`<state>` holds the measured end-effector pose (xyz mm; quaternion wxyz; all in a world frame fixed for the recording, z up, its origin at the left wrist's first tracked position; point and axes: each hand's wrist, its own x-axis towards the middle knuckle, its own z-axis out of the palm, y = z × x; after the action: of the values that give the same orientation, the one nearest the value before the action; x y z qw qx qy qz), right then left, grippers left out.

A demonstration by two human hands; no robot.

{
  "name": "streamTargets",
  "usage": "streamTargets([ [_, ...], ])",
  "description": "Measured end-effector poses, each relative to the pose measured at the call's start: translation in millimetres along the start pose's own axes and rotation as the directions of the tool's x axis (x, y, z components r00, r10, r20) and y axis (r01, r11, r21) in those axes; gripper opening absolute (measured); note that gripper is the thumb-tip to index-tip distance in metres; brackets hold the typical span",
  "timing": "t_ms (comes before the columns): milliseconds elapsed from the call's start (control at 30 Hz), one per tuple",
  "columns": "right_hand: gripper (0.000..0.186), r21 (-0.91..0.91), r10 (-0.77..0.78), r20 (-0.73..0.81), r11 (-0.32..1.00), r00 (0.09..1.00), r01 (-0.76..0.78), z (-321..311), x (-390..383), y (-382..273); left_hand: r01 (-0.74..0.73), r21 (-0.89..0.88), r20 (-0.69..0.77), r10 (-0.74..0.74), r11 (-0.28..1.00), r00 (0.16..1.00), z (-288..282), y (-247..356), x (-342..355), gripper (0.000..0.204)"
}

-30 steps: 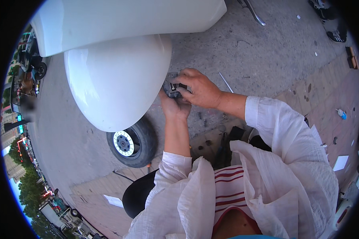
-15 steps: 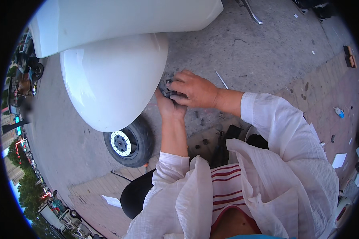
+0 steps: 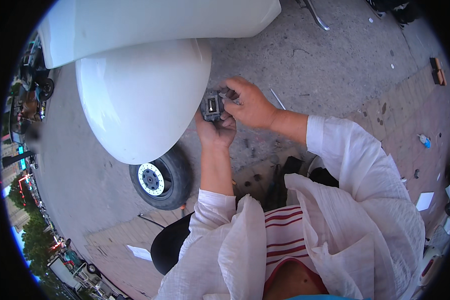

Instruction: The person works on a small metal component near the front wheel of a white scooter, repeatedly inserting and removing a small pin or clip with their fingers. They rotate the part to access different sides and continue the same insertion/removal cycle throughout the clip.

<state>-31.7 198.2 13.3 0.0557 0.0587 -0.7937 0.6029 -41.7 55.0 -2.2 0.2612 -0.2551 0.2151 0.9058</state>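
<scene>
Beside the white fender [image 3: 145, 100] I hold a small dark grey brake caliper [image 3: 212, 105], its rectangular opening with a bright strip inside turned up toward me. My left hand [image 3: 216, 132] supports it from below, with part of the fingers hidden beneath it. At its right edge, the curled fingers and thumb of my right hand [image 3: 252, 104] grip the body. Whether those fingertips also pinch some small part cannot be made out.
A wheel with a brake disc [image 3: 160, 179] lies below the fender, near my left knee. On the ground to the right are a thin metal rod [image 3: 278, 99] and a blue-and-white bottle [image 3: 424, 141]. A white panel [image 3: 155, 25] overhangs the top. Dark tools lie near my lap.
My right hand has shifted slightly up and off the top of the caliper to its right edge. The caliper has tilted, so its rectangular opening now shows.
</scene>
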Motion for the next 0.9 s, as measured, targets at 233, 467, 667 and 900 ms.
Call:
streamTargets([
  [233,0.025,-0.121,-0.116,0.023,0.986,0.993,0.118,0.5,-1.2,0.8,-0.048,0.045,-0.112,0.053,0.998,0.992,-2.1,-1.5,1.6,0.054],
  [467,0.018,-0.149,-0.108,0.072,0.982,0.992,0.118,2.7,12.0,-2.9,-0.092,0.083,-0.085,0.098,0.992,0.992,3.2,-4.6,0.9,0.053],
  [667,0.018,-0.153,-0.135,0.1,0.977,0.986,0.149,4.1,12.6,-2.0,-0.112,0.1,-0.082,0.12,0.989,0.989,0.8,-4.6,2.7,0.05],
  [900,0.017,-0.236,-0.118,0.183,0.958,0.976,0.16,3.2,21.3,-2.2,-0.108,0.094,-0.086,0.116,0.99,0.99,7.0,-4.9,-3.1,0.046],
])
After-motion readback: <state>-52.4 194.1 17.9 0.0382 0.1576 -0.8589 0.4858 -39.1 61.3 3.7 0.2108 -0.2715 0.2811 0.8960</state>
